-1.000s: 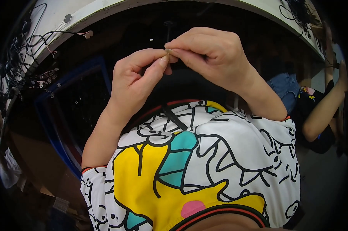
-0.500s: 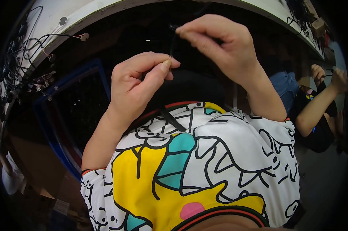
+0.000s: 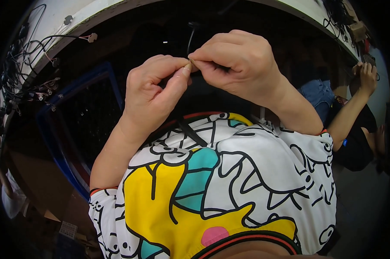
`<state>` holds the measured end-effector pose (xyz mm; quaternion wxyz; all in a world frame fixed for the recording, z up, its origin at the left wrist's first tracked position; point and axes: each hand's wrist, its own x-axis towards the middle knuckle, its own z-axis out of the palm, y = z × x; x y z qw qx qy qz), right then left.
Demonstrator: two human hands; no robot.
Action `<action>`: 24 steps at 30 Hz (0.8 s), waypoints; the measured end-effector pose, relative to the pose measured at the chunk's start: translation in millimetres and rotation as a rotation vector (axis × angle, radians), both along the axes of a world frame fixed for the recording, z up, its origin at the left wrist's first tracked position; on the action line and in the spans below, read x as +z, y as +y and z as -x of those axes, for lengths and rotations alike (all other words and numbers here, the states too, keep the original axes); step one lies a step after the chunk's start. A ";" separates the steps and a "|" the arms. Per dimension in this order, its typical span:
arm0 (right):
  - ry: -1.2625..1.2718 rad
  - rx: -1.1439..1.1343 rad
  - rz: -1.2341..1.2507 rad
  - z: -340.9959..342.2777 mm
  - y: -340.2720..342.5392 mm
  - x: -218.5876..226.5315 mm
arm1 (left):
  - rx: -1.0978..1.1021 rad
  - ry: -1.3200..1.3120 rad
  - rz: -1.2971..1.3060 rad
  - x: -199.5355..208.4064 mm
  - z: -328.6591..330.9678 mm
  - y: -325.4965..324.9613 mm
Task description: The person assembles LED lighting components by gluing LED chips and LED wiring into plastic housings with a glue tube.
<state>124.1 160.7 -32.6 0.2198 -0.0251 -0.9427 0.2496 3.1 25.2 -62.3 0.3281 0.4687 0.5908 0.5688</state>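
A thin black cable (image 3: pixel 190 41) rises from between my fingertips and bends over at its upper part, against a dark background. My left hand (image 3: pixel 154 88) is closed in a pinch, thumb against forefinger, at the cable's lower end. Touching it from the right, my right hand (image 3: pixel 242 62) pinches at the same spot with its fingertips. The cable's very end is too small and too covered by the fingers to make out.
On the white bench (image 3: pixel 80 26) at the upper left lies a tangle of black cables (image 3: pixel 14 77), some with small connectors hanging over the edge. A blue-rimmed container (image 3: pixel 70 172) stands below. More cables and a small cardboard box (image 3: pixel 357 31) lie upper right, near another person's arm (image 3: pixel 354 108).
My right hand has come down and left from higher along the cable to meet my left hand's fingertips. My left hand has barely moved. The other person's hands have shifted.
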 end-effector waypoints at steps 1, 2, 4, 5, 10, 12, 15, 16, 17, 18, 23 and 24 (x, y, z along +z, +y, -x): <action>0.026 -0.024 -0.017 0.3 -1.3 -2.7 | 0.007 0.039 0.008 0.0 -0.2 0.1; 0.025 -0.025 -0.018 0.9 -2.3 -4.9 | 0.006 0.039 0.006 -0.3 -0.6 0.4; 0.074 -0.092 -0.017 3.2 -4.0 -8.9 | 0.040 -0.057 0.067 -0.3 -1.4 0.5; 0.074 -0.090 -0.017 4.0 -4.5 -11.1 | 0.042 -0.057 0.067 -0.5 -1.5 0.6; 0.135 -0.157 -0.027 9.7 -5.0 -18.6 | 0.066 -0.221 0.146 3.3 -0.6 1.0; 0.105 -0.208 -0.101 11.7 5.5 -20.3 | -0.011 -0.159 0.167 8.8 -2.3 -1.9; -0.024 -0.328 -0.014 5.8 21.9 -12.7 | -0.076 -0.153 0.151 9.8 -5.9 -6.1; -0.040 -0.330 -0.004 3.9 22.9 -9.4 | -0.042 -0.244 0.188 11.1 -4.0 -5.1; -0.089 -0.329 -0.059 -0.6 30.3 -11.6 | -0.015 -0.313 0.102 6.0 -3.3 -3.3; -0.231 -0.363 -0.138 -7.7 38.2 -13.2 | -0.017 -0.312 0.101 6.4 -3.0 -3.1; -0.188 -0.088 -0.012 -7.8 37.5 17.3 | -0.151 -0.211 0.175 15.0 8.9 -5.0; -0.108 0.093 0.027 -3.0 33.8 20.5 | -0.176 -0.178 0.209 17.4 9.4 -4.9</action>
